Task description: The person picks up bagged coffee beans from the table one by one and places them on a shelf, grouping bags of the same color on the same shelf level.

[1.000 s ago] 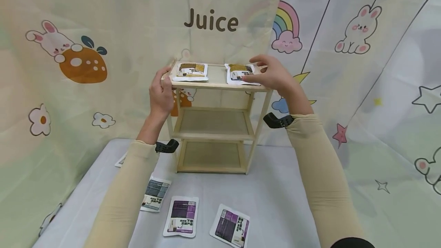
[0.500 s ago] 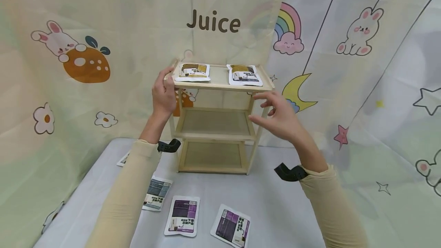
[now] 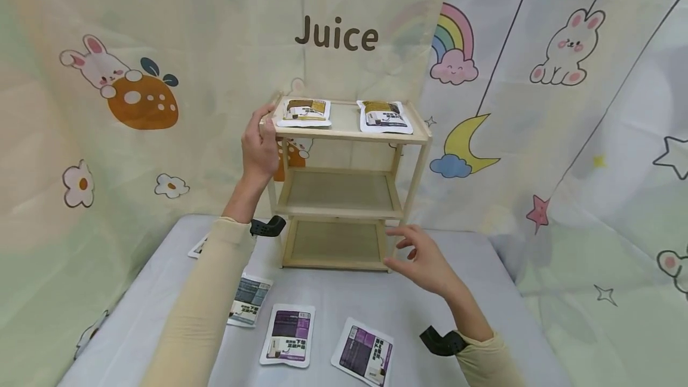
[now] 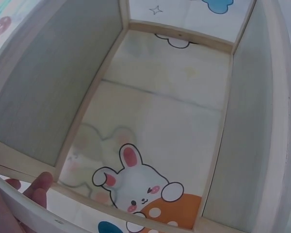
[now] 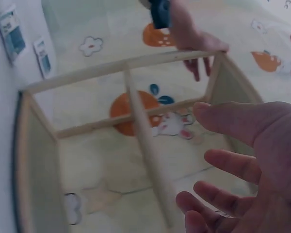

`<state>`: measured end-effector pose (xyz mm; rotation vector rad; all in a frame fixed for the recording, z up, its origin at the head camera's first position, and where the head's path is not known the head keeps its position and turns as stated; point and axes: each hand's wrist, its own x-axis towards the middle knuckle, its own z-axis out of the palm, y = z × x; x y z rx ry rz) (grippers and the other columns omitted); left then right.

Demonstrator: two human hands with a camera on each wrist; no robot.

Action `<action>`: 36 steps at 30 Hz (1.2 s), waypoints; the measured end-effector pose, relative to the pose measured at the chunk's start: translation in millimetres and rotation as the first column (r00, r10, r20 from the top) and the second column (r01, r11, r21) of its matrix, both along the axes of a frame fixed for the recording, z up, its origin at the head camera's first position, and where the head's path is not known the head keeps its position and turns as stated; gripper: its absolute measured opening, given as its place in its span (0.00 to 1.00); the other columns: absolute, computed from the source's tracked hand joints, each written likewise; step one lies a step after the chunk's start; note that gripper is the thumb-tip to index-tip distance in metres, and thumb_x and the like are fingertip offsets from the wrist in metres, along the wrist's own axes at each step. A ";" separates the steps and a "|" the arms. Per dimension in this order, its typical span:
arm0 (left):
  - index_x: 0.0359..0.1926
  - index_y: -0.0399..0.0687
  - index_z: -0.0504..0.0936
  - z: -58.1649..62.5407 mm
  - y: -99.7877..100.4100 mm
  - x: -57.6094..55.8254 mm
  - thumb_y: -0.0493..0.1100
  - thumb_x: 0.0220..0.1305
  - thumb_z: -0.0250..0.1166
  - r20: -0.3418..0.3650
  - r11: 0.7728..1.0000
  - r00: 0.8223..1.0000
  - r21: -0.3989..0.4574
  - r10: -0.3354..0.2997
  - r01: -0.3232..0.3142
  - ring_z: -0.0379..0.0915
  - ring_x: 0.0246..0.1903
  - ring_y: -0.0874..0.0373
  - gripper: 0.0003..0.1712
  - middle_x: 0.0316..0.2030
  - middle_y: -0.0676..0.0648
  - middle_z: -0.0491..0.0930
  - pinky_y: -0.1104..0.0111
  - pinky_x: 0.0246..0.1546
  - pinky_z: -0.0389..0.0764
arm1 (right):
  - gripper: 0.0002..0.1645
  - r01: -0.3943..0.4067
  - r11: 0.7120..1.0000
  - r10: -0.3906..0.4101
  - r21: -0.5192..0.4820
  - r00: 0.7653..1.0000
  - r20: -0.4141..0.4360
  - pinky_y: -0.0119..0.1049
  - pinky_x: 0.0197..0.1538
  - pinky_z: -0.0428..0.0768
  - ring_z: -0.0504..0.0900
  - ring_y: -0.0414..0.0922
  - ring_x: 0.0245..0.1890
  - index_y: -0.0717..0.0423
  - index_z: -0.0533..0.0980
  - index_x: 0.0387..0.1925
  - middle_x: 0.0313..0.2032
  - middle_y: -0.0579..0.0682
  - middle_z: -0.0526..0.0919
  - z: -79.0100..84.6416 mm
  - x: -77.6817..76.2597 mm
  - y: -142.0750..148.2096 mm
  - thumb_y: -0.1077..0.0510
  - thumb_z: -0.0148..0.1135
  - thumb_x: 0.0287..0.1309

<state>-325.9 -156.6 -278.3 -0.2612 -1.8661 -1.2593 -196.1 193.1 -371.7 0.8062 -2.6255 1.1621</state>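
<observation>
A three-tier pale wooden shelf rack (image 3: 338,135) stands on the table. My left hand (image 3: 260,149) grips the left end of its top tier; in the left wrist view its fingers (image 4: 40,186) curl round the frame. Two flat white pouches with yellow-brown labels lie on that tier, a left pouch (image 3: 304,111) and a right pouch (image 3: 386,117), with a gap between them. My right hand (image 3: 423,260) hangs in the air by the rack's lower right post, holding nothing. Its thumb and fingers are spread apart in the right wrist view.
Two purple-labelled pouches lie on the white table in front of the rack, a middle one (image 3: 288,335) and a right one (image 3: 364,352). A blue-grey pouch (image 3: 250,299) is partly behind the left sleeve, and another pouch (image 3: 197,248) lies farther back. A printed cloth (image 3: 215,64) hangs behind.
My right hand has left the right pouch on the top tier and dropped down beside the rack's lower right side. The left hand keeps its grip on the rack.
</observation>
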 end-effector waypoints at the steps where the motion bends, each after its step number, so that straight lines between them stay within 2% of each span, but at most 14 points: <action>1: 0.63 0.49 0.73 -0.4 -0.3 -0.5 0.57 0.66 0.39 0.003 1.000 1.000 0.001 -0.001 0.001 0.72 0.45 0.52 0.32 0.57 0.44 0.76 0.55 0.40 0.74 | 0.30 -0.003 1.000 0.003 -0.003 1.000 0.012 0.45 0.40 0.77 0.78 0.49 0.44 0.50 0.75 0.57 0.52 0.49 0.75 -9.2 2.1 -0.4 0.55 0.73 0.51; 5: 0.63 0.48 0.73 0.7 -0.6 0.2 0.57 0.66 0.39 -0.001 1.000 1.000 0.003 -0.006 0.006 0.73 0.45 0.54 0.32 0.57 0.43 0.76 0.58 0.39 0.75 | 0.30 -0.047 0.999 0.047 -0.011 0.996 0.077 0.42 0.40 0.76 0.77 0.50 0.44 0.51 0.75 0.57 0.52 0.49 0.76 -45.6 7.8 -0.8 0.53 0.72 0.52; 10: 0.64 0.47 0.72 6.1 0.0 -0.9 0.55 0.67 0.39 -0.031 1.000 0.999 -0.002 -0.013 0.013 0.74 0.44 0.55 0.32 0.57 0.43 0.76 0.63 0.37 0.75 | 0.30 -0.101 0.995 0.102 -0.012 0.983 0.151 0.45 0.41 0.75 0.76 0.51 0.46 0.53 0.74 0.57 0.52 0.50 0.76 -82.4 13.5 0.3 0.52 0.72 0.53; 17: 0.64 0.50 0.72 7.3 0.0 -0.5 0.55 0.67 0.38 -0.006 1.000 1.000 0.007 -0.012 0.013 0.74 0.42 0.56 0.31 0.56 0.43 0.76 0.69 0.34 0.72 | 0.35 -0.201 0.979 0.181 0.045 0.943 0.278 0.47 0.45 0.74 0.73 0.58 0.50 0.52 0.74 0.58 0.52 0.49 0.76 -123.6 26.9 -1.8 0.48 0.75 0.48; 22: 0.63 0.50 0.73 6.7 -1.9 0.7 0.55 0.67 0.39 -0.001 1.000 1.000 0.011 -0.010 0.010 0.74 0.43 0.57 0.31 0.57 0.44 0.77 0.71 0.34 0.72 | 0.44 -0.257 0.953 0.189 0.158 0.917 0.352 0.48 0.52 0.73 0.71 0.48 0.53 0.47 0.72 0.62 0.54 0.46 0.74 -144.0 36.2 -14.5 0.42 0.77 0.41; 24: 0.63 0.49 0.72 6.0 -1.8 1.4 0.55 0.66 0.38 0.002 1.000 1.000 0.008 -0.012 0.012 0.74 0.44 0.56 0.31 0.57 0.44 0.77 0.71 0.35 0.72 | 0.48 -0.257 0.937 0.163 0.237 0.921 0.354 0.47 0.54 0.73 0.70 0.45 0.54 0.42 0.72 0.63 0.55 0.44 0.72 -149.5 40.0 -20.2 0.40 0.79 0.37; 27: 0.64 0.49 0.72 4.1 -0.4 2.3 0.55 0.67 0.39 0.008 1.000 1.000 0.009 -0.013 0.013 0.74 0.44 0.56 0.31 0.57 0.44 0.76 0.70 0.35 0.73 | 0.50 -0.225 0.905 0.114 0.360 0.946 0.304 0.49 0.53 0.73 0.68 0.46 0.54 0.37 0.72 0.63 0.55 0.44 0.71 -155.8 44.6 -26.5 0.38 0.80 0.32; 30: 0.64 0.50 0.72 2.5 0.9 2.6 0.54 0.66 0.39 0.014 1.000 1.000 0.011 -0.016 0.015 0.74 0.42 0.56 0.31 0.57 0.44 0.76 0.70 0.33 0.73 | 0.50 -0.180 0.886 0.081 0.427 0.968 0.239 0.53 0.51 0.72 0.70 0.48 0.52 0.38 0.73 0.62 0.54 0.47 0.72 -160.9 45.0 -28.8 0.39 0.81 0.30; 33: 0.64 0.49 0.72 2.3 0.3 1.9 0.54 0.66 0.39 0.007 1.000 1.000 0.005 -0.014 0.014 0.74 0.41 0.55 0.31 0.56 0.44 0.77 0.70 0.33 0.73 | 0.49 -0.138 0.899 0.055 0.415 0.977 0.205 0.51 0.49 0.72 0.72 0.46 0.47 0.42 0.74 0.61 0.50 0.47 0.74 -165.3 40.1 -27.8 0.39 0.80 0.32; 36: 0.63 0.49 0.72 0.7 0.6 0.6 0.54 0.66 0.38 0.003 1.000 1.000 0.004 -0.010 0.010 0.74 0.40 0.54 0.31 0.55 0.43 0.77 0.70 0.32 0.71 | 0.48 -0.080 0.918 0.008 0.388 0.983 0.182 0.44 0.43 0.74 0.73 0.42 0.41 0.45 0.74 0.61 0.46 0.45 0.74 -171.0 32.8 -22.4 0.38 0.79 0.34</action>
